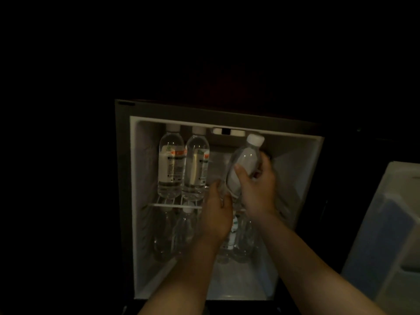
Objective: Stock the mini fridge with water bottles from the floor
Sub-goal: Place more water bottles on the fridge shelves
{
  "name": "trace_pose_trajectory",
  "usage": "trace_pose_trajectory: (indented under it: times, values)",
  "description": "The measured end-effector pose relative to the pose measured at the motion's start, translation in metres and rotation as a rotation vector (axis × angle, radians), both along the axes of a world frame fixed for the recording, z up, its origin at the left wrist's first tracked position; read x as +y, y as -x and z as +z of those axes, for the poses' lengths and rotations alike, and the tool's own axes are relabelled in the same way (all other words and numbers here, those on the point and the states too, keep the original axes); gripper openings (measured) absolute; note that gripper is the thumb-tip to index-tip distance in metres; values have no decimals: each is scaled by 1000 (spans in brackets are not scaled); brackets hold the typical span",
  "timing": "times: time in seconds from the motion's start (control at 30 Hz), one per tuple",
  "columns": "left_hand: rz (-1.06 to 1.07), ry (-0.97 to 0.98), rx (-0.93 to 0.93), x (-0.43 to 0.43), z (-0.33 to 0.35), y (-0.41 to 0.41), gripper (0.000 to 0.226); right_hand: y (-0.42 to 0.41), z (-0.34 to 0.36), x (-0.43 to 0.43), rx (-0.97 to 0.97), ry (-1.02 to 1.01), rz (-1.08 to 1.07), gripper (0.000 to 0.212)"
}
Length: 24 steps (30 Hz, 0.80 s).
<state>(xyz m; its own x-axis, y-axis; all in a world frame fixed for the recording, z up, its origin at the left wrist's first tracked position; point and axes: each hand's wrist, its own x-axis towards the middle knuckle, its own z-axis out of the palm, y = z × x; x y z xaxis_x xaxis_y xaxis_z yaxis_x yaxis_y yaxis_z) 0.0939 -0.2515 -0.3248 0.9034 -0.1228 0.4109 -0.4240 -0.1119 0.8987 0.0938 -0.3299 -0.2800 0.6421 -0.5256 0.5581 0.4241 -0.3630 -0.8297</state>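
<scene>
Right hand (256, 185) grips the tilted bottle (245, 164), left hand (217, 208) hold unclear; swung left, it could topple standing bottles (171, 164).

My right hand (256, 189) grips a clear plastic water bottle with a white cap (246, 160), tilted, by the right end of the white wire shelf (159, 204). My left hand (217, 212) cups its bottom.

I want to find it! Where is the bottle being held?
In the head view, the clear plastic water bottle with a white cap tilts in the right hand, before the white mini fridge's upper shelf, right of two upright clear bottles.
</scene>
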Motion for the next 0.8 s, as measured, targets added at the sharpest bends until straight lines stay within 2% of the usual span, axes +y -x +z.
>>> trace_pose_trajectory:
  times: [0.2,0.47,0.63,0.8]
  values:
    - [47,3,-40,-11,-6,-10,42,-18,0,-14,73,-15,15,63]
    - [-16,84,22,-15,0,-23,37,-25,-16,-27,142,23,277,84]
    - [-30,96,59,-14,4,-25,30,-29,-35,-34,230,3,352,62]
    - [-31,94,68,-12,6,-26,29,-32,-38,-37,283,78,420,78]
